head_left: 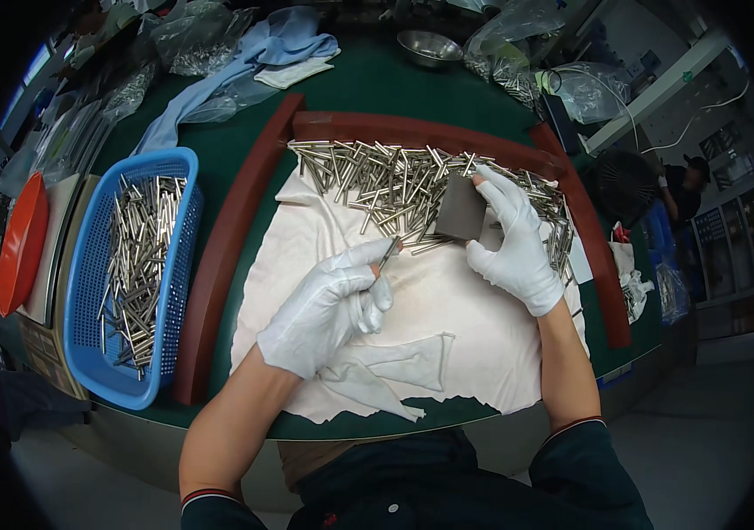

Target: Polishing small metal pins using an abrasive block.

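My left hand (320, 309), in a white glove with bare fingertips showing, pinches a short metal pin (388, 253) between thumb and forefinger. My right hand (516, 252), gloved the same way, grips a flat dark brown block (460, 208) by its right side, thumb below and fingers above. Behind the block spreads a heap of loose shiny metal pins (395, 185). Both hands are over a whitish cloth (448, 309). Close to my left wrist lies a crumpled strip of white fabric (403, 360).
Reddish-brown bars (236, 247) border the cloth left, back and right. At the left, a blue perforated basket (181, 291) holds many pins, beside a red-orange tray (24, 243). A metal bowl (430, 46), a blue cloth (245, 66) and plastic bags (518, 44) lie farther back.
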A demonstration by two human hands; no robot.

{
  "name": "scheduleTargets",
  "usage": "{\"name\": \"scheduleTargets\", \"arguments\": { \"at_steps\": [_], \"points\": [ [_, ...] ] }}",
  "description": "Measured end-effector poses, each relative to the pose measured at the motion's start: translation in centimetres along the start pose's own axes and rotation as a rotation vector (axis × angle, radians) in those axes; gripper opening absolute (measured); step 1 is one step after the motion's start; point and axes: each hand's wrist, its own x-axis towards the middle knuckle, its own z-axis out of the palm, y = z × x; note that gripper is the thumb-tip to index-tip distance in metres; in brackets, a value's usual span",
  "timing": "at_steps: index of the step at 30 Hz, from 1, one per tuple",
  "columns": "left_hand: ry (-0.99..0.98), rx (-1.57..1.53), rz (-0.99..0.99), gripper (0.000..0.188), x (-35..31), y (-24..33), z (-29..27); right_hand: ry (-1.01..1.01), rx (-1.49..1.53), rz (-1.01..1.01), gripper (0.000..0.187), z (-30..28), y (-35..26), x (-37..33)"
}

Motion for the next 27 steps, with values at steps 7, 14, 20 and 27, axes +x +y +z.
{"name": "scheduleTargets", "arguments": {
  "at_steps": [7,14,20,27],
  "points": [
    [-0.069,-0.145,0.035,0.046,0.1,-0.2,-0.7,0.046,0.249,0.254,0.056,-1.4,0.6,1.6],
    [-0.111,-0.128,0.052,0.046,-0.1,0.3,-0.4,0.049,0.602,0.409,0.049,-4.3,0.8,2.1],
    [-0.072,-0.089,0.057,0.049,-0.1,0.4,-0.4,-0.11,-0.321,0.08,0.076,-4.5,0.9,0.3],
    [-0.108,-0.058,0.071,0.051,0.2,0.1,-0.9,-0.082,-0.37,0.02,0.089,-2.7,0.3,2.6]
  ]
}}
